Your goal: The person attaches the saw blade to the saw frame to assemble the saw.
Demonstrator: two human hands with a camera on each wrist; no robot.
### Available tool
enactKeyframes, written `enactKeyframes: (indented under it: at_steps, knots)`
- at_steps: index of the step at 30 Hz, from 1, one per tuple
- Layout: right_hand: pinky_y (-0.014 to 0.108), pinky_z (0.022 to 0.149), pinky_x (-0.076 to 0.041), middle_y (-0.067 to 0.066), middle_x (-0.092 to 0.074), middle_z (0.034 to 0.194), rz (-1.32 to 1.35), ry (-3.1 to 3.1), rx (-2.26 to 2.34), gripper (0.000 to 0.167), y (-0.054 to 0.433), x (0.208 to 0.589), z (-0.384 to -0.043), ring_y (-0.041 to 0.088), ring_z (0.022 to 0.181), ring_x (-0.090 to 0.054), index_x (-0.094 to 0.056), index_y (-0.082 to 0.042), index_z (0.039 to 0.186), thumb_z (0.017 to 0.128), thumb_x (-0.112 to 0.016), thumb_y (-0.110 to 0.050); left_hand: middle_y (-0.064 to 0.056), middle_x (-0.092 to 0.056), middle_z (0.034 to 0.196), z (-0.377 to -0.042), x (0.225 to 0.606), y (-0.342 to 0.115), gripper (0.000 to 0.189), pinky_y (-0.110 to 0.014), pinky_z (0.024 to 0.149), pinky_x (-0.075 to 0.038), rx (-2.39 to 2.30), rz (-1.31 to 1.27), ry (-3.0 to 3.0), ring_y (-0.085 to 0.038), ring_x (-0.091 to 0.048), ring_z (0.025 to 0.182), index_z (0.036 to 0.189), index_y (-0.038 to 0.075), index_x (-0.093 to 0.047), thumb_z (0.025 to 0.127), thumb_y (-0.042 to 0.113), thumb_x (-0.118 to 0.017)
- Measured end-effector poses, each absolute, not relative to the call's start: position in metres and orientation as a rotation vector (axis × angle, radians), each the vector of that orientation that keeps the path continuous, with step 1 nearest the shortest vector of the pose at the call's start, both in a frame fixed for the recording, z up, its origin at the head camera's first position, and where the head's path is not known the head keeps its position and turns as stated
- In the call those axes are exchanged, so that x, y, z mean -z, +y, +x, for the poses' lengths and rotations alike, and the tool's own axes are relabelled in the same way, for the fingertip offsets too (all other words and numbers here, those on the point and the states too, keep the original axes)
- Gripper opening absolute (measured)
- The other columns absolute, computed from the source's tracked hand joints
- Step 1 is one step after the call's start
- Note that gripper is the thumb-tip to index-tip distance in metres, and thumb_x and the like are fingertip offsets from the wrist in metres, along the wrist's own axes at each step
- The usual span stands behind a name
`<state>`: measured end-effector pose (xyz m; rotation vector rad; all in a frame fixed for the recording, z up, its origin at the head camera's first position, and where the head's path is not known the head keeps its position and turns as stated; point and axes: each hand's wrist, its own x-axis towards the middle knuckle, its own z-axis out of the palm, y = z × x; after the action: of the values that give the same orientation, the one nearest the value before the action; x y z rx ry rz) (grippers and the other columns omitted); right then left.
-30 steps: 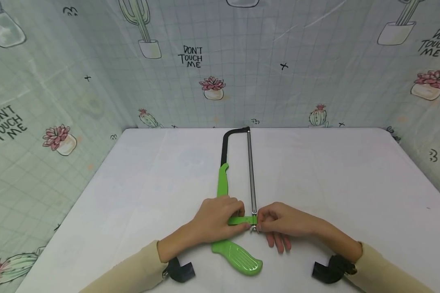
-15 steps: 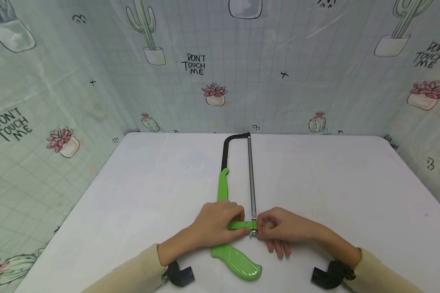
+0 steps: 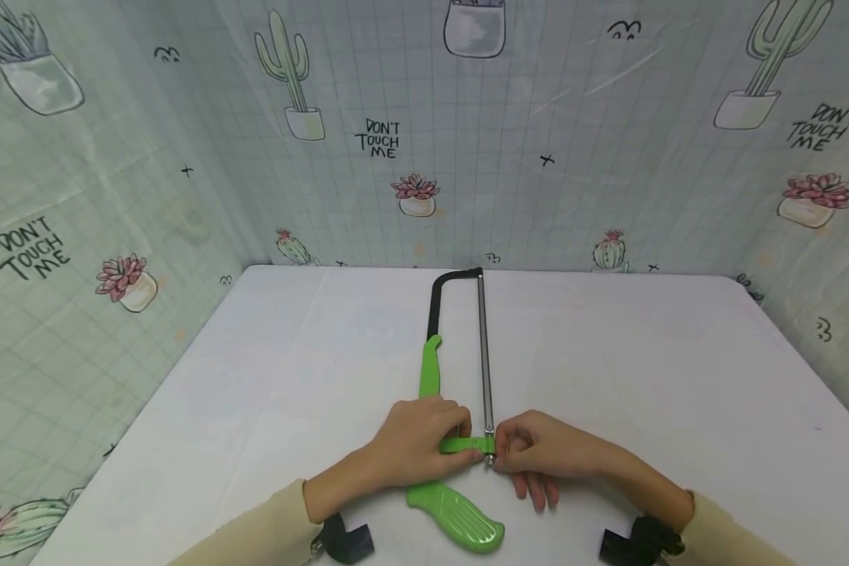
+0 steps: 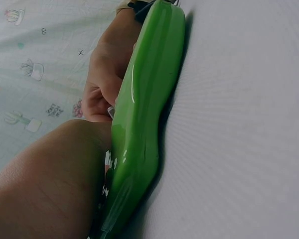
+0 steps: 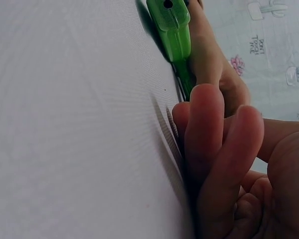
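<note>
A hacksaw point(image 3: 430, 367) with a green handle and a black front frame lies flat on the white table, its blade point(image 3: 485, 354) on the right side. My left hand point(image 3: 417, 440) grips the green frame above the handle, its thumb along the short green crosspiece point(image 3: 467, 445). At the near end of the blade, a small silver wing nut point(image 3: 490, 461) sticks out below that crosspiece. My right hand point(image 3: 552, 448) pinches at the wing nut with thumb and index finger; the other fingers curl loosely beneath. In the left wrist view the green handle point(image 4: 149, 89) hides most of the fingers.
The white table point(image 3: 644, 354) extends around the saw on both sides. A patterned cloth point(image 3: 495, 157) with cactus drawings hangs behind and at the sides. Black wrist straps point(image 3: 347, 542) sit at both sleeves near the table's front.
The whole scene has shifted lower in the head view. Both hands keep their places on the saw, and the wing nut's wings look turned, now narrower than before.
</note>
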<state>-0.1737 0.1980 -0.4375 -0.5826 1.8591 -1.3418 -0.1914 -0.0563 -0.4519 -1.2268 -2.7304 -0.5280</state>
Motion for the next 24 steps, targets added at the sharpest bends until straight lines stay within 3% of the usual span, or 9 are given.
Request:
enactKeyframes:
  at_steps: [12, 24]
  knots:
    - [0.022, 0.041, -0.048, 0.002, -0.070, 0.065, -0.573, 1.867, 1.332, 0.015, 0.1979, 0.4407, -0.1731, 0.008, 0.045, -0.063, -0.063, -0.004, 0.098, 0.099, -0.065, -0.019, 0.020, -0.044, 0.071, -0.1915, 0.4553, -0.0560, 0.029, -0.020, 0.051, -0.030, 0.503, -1.220, -2.711, 0.001, -0.042, 0.068, 0.089, 0.032, -0.061, 0.091, 0.060, -0.067]
    - [0.023, 0.038, -0.046, 0.016, -0.070, 0.066, -0.579, 1.897, 1.354, 0.022, 0.1944, 0.4416, -0.1703, 0.010, 0.043, -0.062, -0.062, -0.002, 0.095, 0.099, -0.066, -0.024, 0.020, -0.045, 0.072, -0.1893, 0.4581, -0.0553, 0.029, -0.019, 0.052, -0.029, 0.491, -1.219, -2.695, 0.002, -0.041, 0.068, 0.089, 0.032, -0.061, 0.090, 0.059, -0.068]
